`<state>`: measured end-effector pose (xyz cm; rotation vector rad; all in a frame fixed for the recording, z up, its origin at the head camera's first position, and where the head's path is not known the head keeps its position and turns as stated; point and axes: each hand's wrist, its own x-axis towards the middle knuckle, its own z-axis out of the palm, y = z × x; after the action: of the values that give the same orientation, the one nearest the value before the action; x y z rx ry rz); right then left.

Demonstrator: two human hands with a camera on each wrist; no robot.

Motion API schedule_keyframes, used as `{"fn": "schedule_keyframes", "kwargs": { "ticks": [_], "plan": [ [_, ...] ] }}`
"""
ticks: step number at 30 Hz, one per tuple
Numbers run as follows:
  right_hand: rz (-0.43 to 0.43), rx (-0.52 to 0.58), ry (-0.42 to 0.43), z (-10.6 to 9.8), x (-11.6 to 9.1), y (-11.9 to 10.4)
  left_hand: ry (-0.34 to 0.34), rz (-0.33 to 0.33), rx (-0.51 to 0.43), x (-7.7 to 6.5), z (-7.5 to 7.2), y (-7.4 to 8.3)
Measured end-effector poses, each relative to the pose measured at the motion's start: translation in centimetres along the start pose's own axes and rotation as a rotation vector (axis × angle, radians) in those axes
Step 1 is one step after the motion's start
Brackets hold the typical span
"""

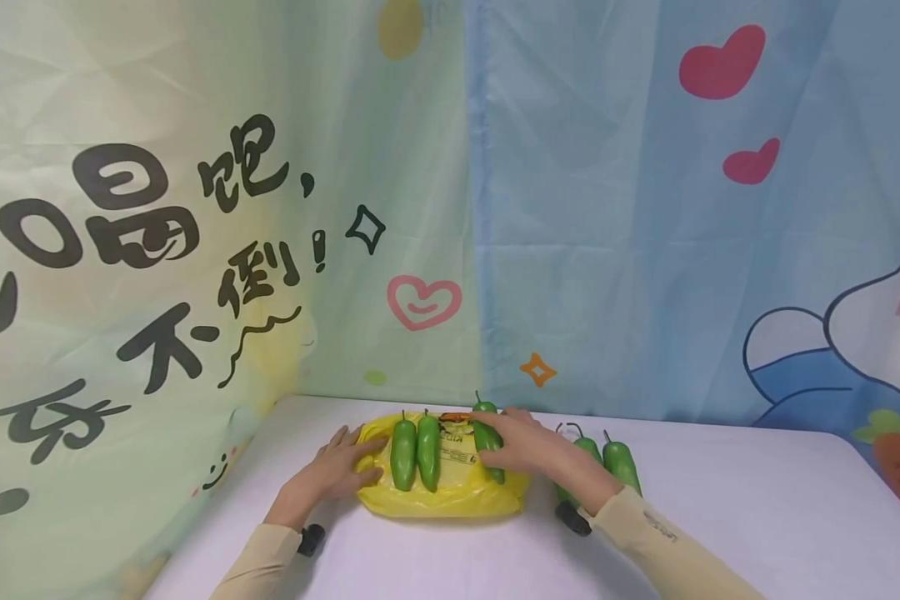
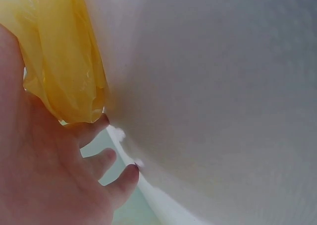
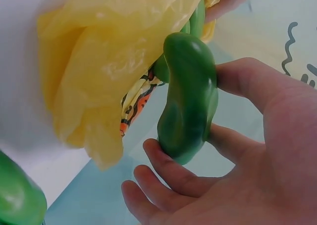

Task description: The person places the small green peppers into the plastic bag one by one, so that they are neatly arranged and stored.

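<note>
A yellow plastic bag (image 1: 442, 505) with printing lies across the middle of the white table. On top of it, side by side, rest two green peppers (image 1: 402, 457) with thin stems. My right hand (image 1: 528, 447) grips a third green pepper (image 3: 188, 96) between thumb and fingers, over the bag's right part. In the right wrist view its smooth blunt end faces the camera. At the bag's left end, my left hand (image 1: 333, 467) touches the yellow plastic with spread fingers. The left wrist view shows the folded plastic between its thumb and index finger (image 2: 91, 131).
More green peppers (image 1: 621, 467) lie on the table (image 1: 750, 508) right of the bag, partly hidden behind the right forearm. A printed curtain (image 1: 607, 250) hangs along the table's back edge, and another printed cloth (image 1: 157, 350) hangs at the left.
</note>
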<state>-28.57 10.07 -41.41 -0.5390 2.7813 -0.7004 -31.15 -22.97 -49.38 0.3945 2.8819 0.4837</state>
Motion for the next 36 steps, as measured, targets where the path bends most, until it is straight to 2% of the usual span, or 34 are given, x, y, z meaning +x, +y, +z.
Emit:
{"fn": "schedule_keyframes", "kwargs": {
  "ticks": [15,28,36],
  "plan": [
    [0.003,0.036,-0.034,1.4,1.5,-0.7,0.009,-0.011,-0.015,-0.1,0.0,0.1],
    [-0.041,0.036,0.002,3.1,3.0,-0.6,0.009,-0.015,-0.022,-0.3,-0.1,0.0],
    [-0.004,0.061,0.018,4.4,4.0,-0.5,0.004,-0.020,-0.031,-0.1,0.1,0.1]
  ]
}}
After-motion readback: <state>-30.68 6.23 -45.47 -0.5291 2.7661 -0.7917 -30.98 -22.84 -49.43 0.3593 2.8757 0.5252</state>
